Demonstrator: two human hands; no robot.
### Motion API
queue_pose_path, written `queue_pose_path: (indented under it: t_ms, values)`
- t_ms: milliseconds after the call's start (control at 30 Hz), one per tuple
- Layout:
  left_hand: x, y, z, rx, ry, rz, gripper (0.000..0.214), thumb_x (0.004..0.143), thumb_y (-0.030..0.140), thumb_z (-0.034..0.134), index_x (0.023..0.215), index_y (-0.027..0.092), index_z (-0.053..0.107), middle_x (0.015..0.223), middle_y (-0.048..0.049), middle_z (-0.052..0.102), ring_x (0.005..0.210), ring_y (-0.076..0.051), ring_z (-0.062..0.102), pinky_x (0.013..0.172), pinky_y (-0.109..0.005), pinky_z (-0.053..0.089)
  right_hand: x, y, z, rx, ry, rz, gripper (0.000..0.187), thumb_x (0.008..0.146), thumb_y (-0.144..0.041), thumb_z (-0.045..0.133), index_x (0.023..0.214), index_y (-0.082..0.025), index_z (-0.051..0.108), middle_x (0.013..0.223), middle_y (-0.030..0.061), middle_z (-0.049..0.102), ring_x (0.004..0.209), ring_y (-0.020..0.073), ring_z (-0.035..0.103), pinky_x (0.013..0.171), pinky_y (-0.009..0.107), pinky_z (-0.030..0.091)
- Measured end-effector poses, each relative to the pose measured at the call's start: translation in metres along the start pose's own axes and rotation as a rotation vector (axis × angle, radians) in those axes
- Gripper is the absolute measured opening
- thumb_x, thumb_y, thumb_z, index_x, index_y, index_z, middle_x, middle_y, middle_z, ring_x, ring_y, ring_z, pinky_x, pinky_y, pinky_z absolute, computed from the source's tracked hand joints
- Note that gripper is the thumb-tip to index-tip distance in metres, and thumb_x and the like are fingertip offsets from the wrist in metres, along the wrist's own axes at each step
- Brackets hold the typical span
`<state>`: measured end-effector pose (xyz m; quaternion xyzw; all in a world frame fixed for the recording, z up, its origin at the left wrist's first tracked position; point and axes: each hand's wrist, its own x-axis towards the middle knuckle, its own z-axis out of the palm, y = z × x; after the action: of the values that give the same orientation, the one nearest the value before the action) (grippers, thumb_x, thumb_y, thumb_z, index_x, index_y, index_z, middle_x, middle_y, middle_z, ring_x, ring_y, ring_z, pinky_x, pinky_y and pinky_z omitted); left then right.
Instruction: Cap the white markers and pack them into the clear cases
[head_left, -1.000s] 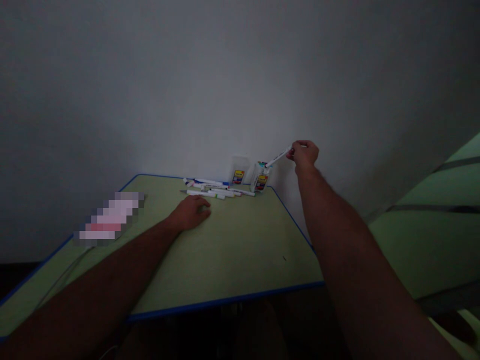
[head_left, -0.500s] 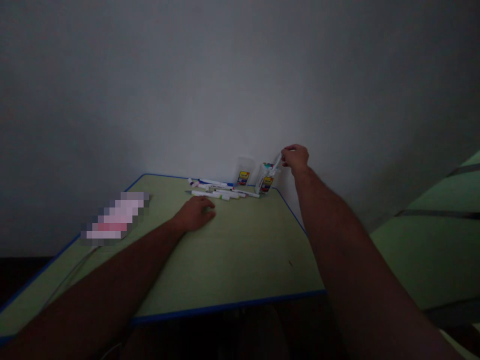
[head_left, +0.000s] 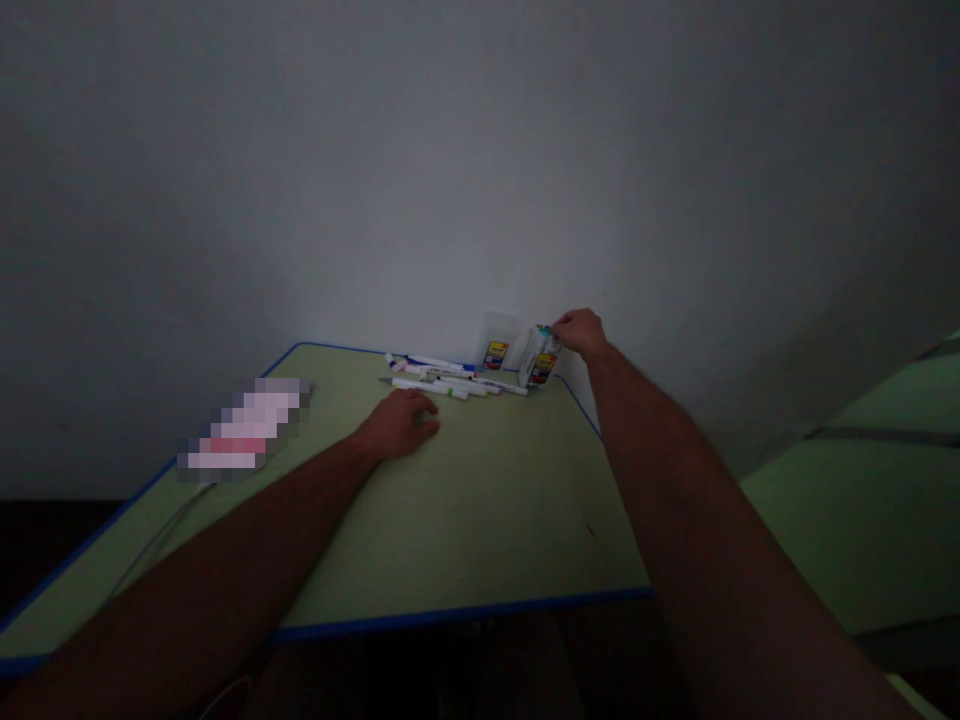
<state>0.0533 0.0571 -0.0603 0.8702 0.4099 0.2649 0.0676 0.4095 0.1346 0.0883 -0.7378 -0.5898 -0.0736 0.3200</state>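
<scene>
My right hand [head_left: 580,330] is closed at the top of a clear plastic marker box [head_left: 541,362] that has several markers in it. The thumb and fingers pinch the upper end of a marker, most of which is down inside the box. My left hand [head_left: 401,424] rests on the tabletop with its fingers loosely apart and holds nothing. Just beyond it lies a loose pile of white markers [head_left: 439,386] with differently coloured ends. A second clear box [head_left: 496,345], with a yellow label, stands upright to the left of the filled one.
The pale green table [head_left: 480,520] has a blue edge and stands against a grey wall [head_left: 420,180]. A blurred-out flat object [head_left: 251,420] lies at the left with a cable [head_left: 161,535] running from it. A green panel [head_left: 862,520] is at the right.
My right hand has come down and slightly left, lowering the marker from above the box into it. My left hand stays in place on the table; the view has shifted slightly.
</scene>
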Motion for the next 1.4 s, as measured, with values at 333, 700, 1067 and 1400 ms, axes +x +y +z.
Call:
queue_pose_path:
  t_ms: [333, 700, 1067, 1400]
  values:
    - [-0.001, 0.003, -0.002, -0.006, 0.0, -0.025, 0.036, 0.084, 0.043, 0.058, 0.105, 0.019, 0.075, 0.112, -0.0122, 0.07, 0.11, -0.029, 0.062, 0.101, -0.044, 0.047, -0.007, -0.009, -0.003, -0.13, -0.104, -0.037, 0.007, 0.076, -0.016, 0.068, 0.072, -0.015, 0.073, 0.076, 0.0118, 0.073, 0.086, 0.0263, 0.072, 0.083, 0.037, 0.056]
    - [0.0, 0.0, 0.001, -0.006, 0.004, -0.005, 0.037, 0.084, 0.043, 0.057, 0.105, 0.017, 0.075, 0.11, -0.013, 0.071, 0.108, -0.029, 0.062, 0.101, -0.044, 0.046, -0.005, -0.003, -0.005, -0.023, -0.028, -0.004, 0.004, 0.072, -0.011, 0.07, 0.071, -0.014, 0.072, 0.066, 0.0095, 0.068, 0.077, 0.0251, 0.07, 0.078, 0.038, 0.056]
    - [0.001, 0.003, -0.002, 0.019, 0.001, -0.003, 0.04, 0.084, 0.045, 0.056, 0.105, 0.017, 0.075, 0.111, -0.0133, 0.07, 0.107, -0.029, 0.062, 0.1, -0.042, 0.047, -0.042, -0.023, -0.006, 0.174, 0.235, -0.001, 0.015, 0.082, -0.017, 0.06, 0.083, -0.014, 0.074, 0.088, 0.0126, 0.073, 0.087, 0.0238, 0.069, 0.086, 0.035, 0.053]
    - [0.002, 0.004, -0.007, 0.036, -0.036, 0.029, 0.042, 0.086, 0.043, 0.054, 0.108, 0.013, 0.074, 0.11, -0.0141, 0.071, 0.107, -0.026, 0.064, 0.101, -0.039, 0.046, -0.137, -0.054, 0.059, 0.34, -0.019, 0.06, 0.025, 0.086, -0.031, 0.059, 0.08, -0.014, 0.076, 0.077, 0.0061, 0.074, 0.072, 0.0173, 0.066, 0.073, 0.027, 0.048]
